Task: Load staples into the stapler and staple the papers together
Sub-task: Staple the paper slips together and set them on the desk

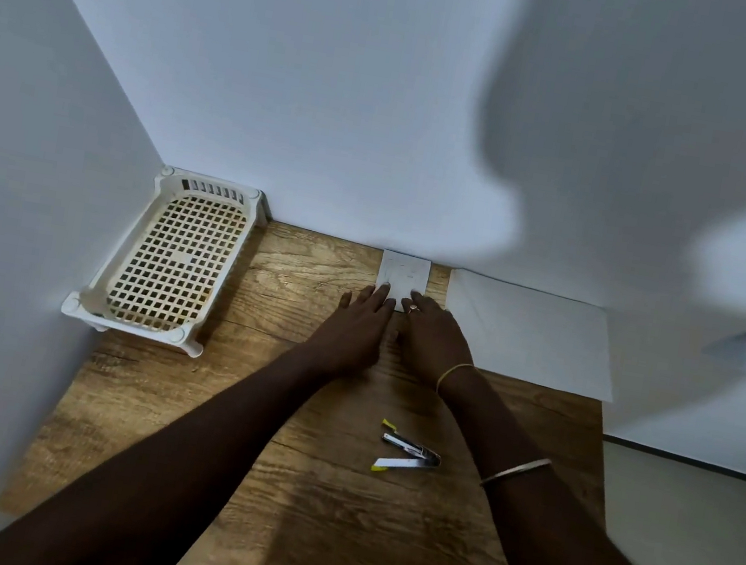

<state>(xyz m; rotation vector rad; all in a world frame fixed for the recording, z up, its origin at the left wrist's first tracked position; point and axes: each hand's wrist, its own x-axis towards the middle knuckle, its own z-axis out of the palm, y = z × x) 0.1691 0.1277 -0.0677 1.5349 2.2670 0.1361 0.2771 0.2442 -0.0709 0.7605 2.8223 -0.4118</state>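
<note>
- Hands first: I see my left hand (pixel 357 323) and right hand (pixel 433 336) stretched side by side to the far edge of the wooden bench (pixel 314 517).
- Fingers of both lie flat and spread, gripping nothing; their tips rest on the near edge of a small white paper (pixel 404 272) that sits against the wall.
- The right hand carries a ring, with a thin bangle at the wrist and a second one further up the forearm.
- The stapler (pixel 407 451) lies nearer to me, between my forearms and close to the right one, hinged open, its yellow-tipped parts splayed to the left; neither hand touches it.
- A larger white sheet (pixel 528 336) lies flat just right of the small paper, apart from it.
- A white lattice basket (pixel 169 260) sits in the far left corner, against both walls.
</note>
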